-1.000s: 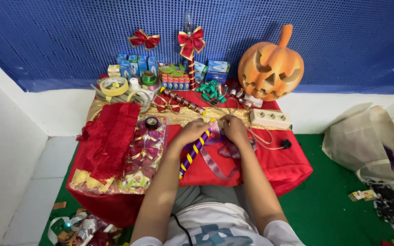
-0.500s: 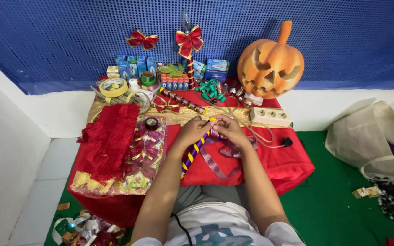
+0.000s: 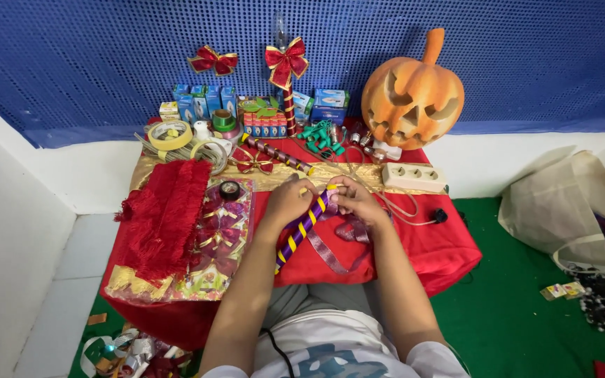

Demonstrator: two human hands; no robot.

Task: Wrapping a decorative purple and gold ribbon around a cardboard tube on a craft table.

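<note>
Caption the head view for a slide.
Both hands, left hand and right hand, wrap purple ribbon around a yellow-striped stick.

purple-yellow striped stick point(image 3: 304, 229), slanted, over red cloth

1. Left grip point(image 3: 290, 201) and right grip point(image 3: 353, 201) closed on purple-and-yellow striped stick point(image 3: 304, 227).
2. Purple ribbon point(image 3: 334, 248) trailing just below stick.
3. Carved pumpkin point(image 3: 412, 98) beyond stick, at counter point(image 3: 442, 245) back right.

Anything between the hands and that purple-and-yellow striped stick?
Nothing visible. The left hand and right hand both grip the top end of the striped stick. Purple ribbon hangs loose below the right hand, beside the stick.
</note>
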